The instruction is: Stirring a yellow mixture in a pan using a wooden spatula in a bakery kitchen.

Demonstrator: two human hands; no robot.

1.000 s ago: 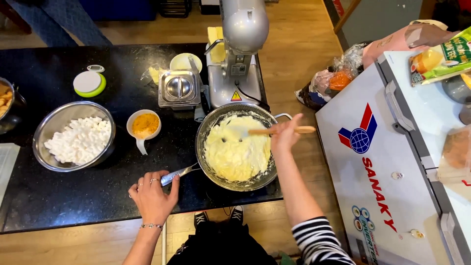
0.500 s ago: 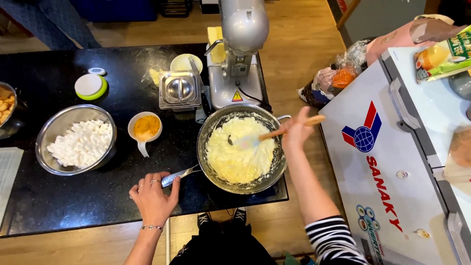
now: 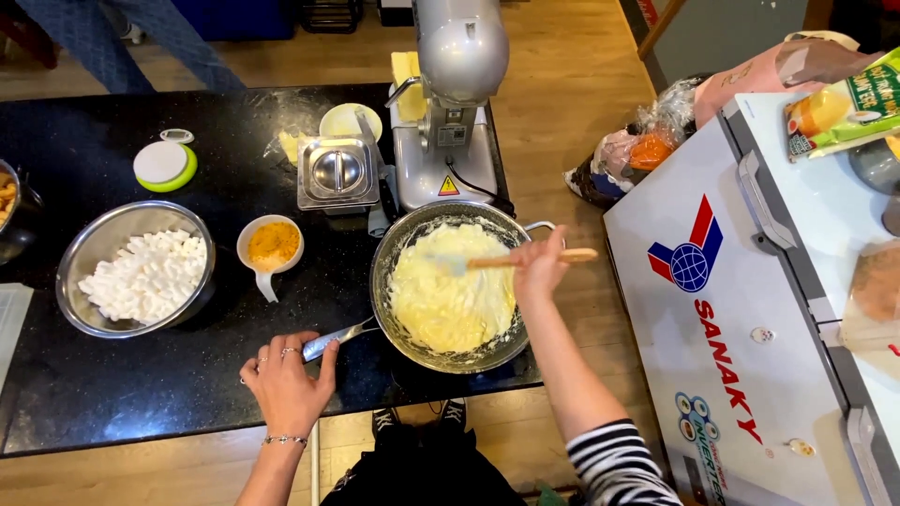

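— Pan (image 3: 450, 290) sat where, exactly?

— At the counter's (image 3: 112, 394) right end, just in front of the mixer (image 3: 455, 103), full of pale yellow cream (image 3: 450, 300).

— And further left?

— A metal bowl (image 3: 136, 267) of white marshmallow pieces stood at the left, with a green-rimmed scale (image 3: 164, 166) behind it. A small white cup (image 3: 272, 248) of orange powder lay between bowl and pan, and a square steel container (image 3: 337, 173) stood behind the cup, beside the mixer.

— What did the left hand (image 3: 286, 379) have?

— Its fingers were curled loosely about the end of the pan's handle (image 3: 337, 337), thumb beside it, steadying it.

— The right hand (image 3: 539, 267)?

— It was closed firmly round a wooden-handled spatula (image 3: 506, 261), over the pan's right rim, the blade down in the cream.

— Anything beyond?

— A white chest freezer (image 3: 750, 328) stood at the right, with bags (image 3: 637, 155) on the floor behind it.
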